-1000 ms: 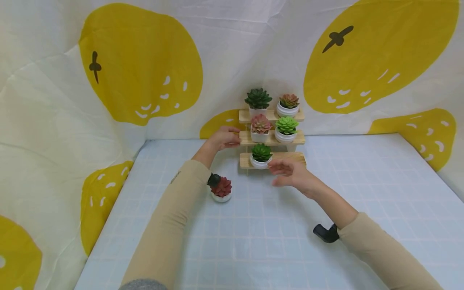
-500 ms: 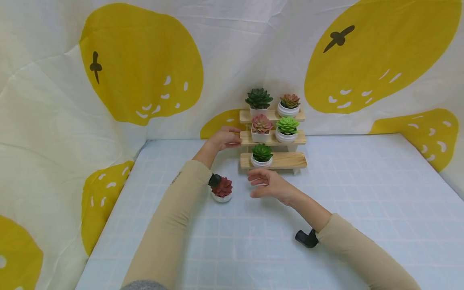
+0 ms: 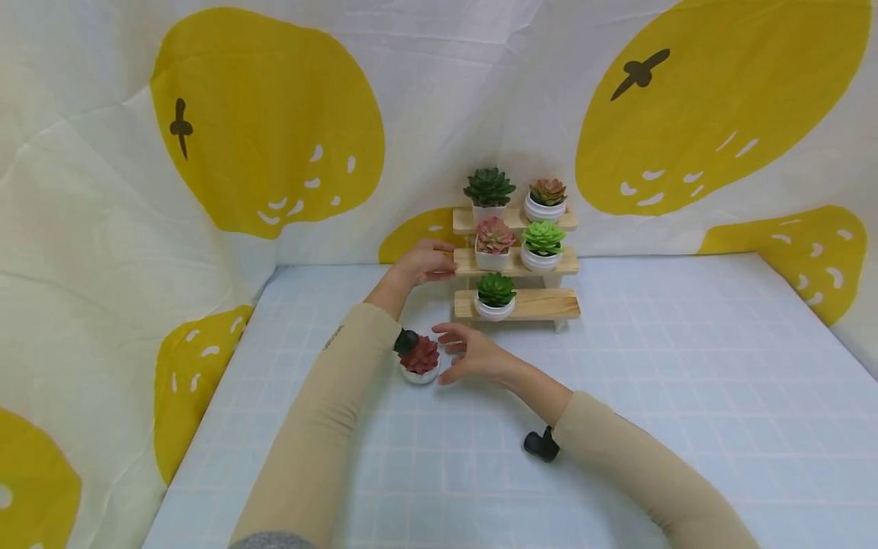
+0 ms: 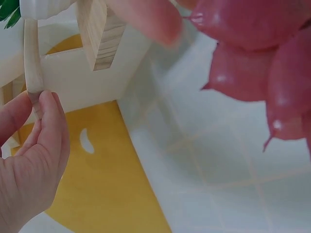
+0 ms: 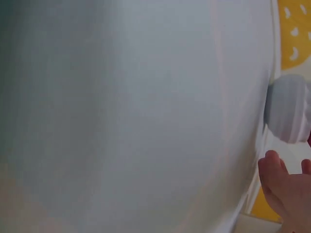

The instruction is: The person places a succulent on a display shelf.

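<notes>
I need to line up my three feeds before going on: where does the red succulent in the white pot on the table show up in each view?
Head: red succulent stands on the table at lower centre-left, just left of the right hand.
Left wrist: only its pink-red leaves, blurred, fill the upper right.
Right wrist: I cannot make it out with certainty.
Shared landmark: the wooden stand, whose end the left hand pinches.

A pale cloth backdrop printed with big yellow fruit shapes hangs across twelve o'clock and wraps round along nine o'clock and three o'clock. Below it lies a light blue table marked with a faint grid of squares. Even, soft light falls on everything, with hardly any shadows.
</notes>
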`<action>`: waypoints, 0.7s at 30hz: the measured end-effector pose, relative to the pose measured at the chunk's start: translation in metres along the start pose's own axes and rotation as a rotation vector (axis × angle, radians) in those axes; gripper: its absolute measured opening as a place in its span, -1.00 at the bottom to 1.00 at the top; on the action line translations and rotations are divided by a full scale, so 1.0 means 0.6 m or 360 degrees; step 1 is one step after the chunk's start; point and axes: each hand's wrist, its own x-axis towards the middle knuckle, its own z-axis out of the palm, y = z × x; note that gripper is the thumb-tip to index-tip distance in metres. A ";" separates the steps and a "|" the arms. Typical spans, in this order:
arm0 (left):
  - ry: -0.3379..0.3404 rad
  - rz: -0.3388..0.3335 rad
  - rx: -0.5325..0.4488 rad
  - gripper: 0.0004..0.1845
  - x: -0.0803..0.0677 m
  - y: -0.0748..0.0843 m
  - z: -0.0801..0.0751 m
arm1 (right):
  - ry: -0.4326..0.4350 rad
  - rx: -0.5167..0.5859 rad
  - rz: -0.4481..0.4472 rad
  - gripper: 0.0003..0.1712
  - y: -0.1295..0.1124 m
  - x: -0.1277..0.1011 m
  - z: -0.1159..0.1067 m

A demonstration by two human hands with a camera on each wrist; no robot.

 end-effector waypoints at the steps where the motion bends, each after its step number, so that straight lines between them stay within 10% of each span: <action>1: -0.0004 0.0001 -0.0009 -0.47 0.000 0.000 0.000 | 0.0004 -0.0015 0.0002 -0.06 0.000 0.004 0.003; 21: 0.0000 -0.0009 -0.0024 -0.46 0.001 0.001 0.002 | 0.0052 -0.0207 0.0021 -0.31 0.001 0.024 0.031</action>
